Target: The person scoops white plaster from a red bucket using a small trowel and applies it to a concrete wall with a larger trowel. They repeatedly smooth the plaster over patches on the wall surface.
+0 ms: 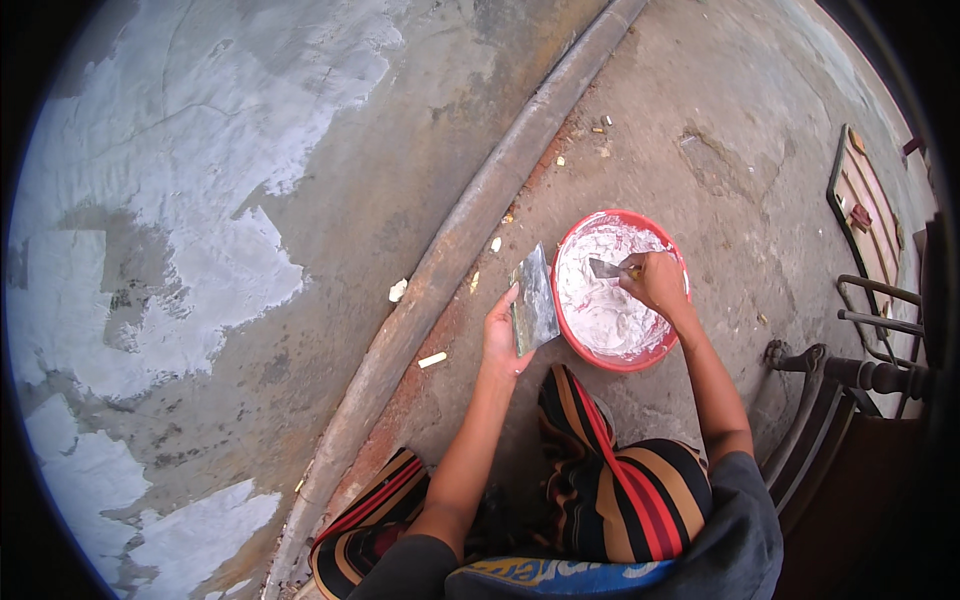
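A red basin (577, 347) of white putty sits on the concrete floor in front of me. My right hand (655, 282) grips a small putty knife (603, 268), whose blade dips into the white paste inside the basin. Beside the basin's left rim, my left hand (500, 335) holds a wide flat metal trowel blade (534, 299) upright and tilted. My knees in striped red, black and tan trousers (610, 480) are bent below the basin.
A wall (200, 260) with patches of white putty over grey plaster fills the left. A raised rounded curb (470, 230) runs diagonally along its base. Small debris chips (432, 359) lie near it. Dark metal furniture (860, 372) and a wooden frame (865, 205) stand at the right.
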Tool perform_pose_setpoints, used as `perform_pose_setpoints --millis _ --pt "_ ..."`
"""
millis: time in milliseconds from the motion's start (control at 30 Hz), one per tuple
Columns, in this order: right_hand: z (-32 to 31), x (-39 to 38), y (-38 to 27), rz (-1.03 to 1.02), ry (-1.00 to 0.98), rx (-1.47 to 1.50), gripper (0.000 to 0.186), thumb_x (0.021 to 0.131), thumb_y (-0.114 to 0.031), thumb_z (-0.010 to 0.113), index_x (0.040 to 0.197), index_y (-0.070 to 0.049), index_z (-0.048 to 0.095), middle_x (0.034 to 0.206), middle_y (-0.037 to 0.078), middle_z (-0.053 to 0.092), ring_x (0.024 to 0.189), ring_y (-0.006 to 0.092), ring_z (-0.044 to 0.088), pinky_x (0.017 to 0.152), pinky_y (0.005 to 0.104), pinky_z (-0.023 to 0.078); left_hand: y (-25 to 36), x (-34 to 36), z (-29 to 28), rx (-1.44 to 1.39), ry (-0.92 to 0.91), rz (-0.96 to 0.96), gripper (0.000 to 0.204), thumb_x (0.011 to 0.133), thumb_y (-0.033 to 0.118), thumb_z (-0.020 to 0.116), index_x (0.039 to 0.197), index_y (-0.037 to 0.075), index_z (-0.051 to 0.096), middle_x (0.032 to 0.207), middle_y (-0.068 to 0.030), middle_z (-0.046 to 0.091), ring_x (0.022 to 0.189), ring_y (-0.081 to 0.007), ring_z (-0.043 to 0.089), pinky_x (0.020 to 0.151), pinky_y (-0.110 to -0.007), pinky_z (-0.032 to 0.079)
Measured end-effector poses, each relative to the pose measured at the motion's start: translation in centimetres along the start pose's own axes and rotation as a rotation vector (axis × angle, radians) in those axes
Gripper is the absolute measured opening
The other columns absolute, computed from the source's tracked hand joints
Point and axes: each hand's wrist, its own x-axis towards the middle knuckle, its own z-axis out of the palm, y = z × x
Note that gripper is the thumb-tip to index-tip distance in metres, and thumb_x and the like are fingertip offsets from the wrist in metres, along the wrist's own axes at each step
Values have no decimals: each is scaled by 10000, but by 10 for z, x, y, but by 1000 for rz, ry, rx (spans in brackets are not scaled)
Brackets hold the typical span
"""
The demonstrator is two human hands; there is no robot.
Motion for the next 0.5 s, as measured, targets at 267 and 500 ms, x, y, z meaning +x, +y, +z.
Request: perform_pose_setpoints --millis 267,500 --pt "23 -7 26 219 -131 464 246 777 -242 726 952 -74 764 728 105 696 650 181 642 653 333 496 -4 -2 8 -144 -28 11 410 990 272 422 1354 95 487 1471 -208 407 1385 -335 353 1140 -542 275" --pt "-1 -15 24 128 -76 -16 207 714 -237 739 876 -110 761 773 167 696 775 314 687 725 403 540 -8 -1 -20 24 47 22 445 988 287 433 1391 103 465 1449 -142 462 1353 -284 406 1125 -501 305"
